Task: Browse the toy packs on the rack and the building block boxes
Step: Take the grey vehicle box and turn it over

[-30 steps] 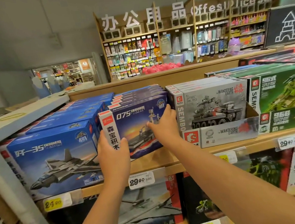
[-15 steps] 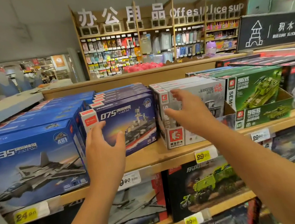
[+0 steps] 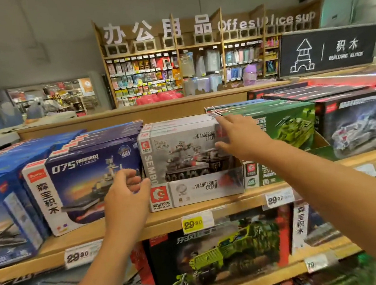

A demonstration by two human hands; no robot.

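The grey box [image 3: 181, 153] is standing on the shelf [image 3: 213, 209], long axis running left-right. The right hand [image 3: 240, 140] is spreading open fingers across its right end; the left hand [image 3: 127, 193], loosely open and empty, is hovering just left of it, barely nearer.

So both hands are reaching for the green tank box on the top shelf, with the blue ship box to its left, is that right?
Not quite. In the head view, both hands, left and right, reach for the grey tank box, not the green one, which sits to the right. The blue ship box is indeed to its left.
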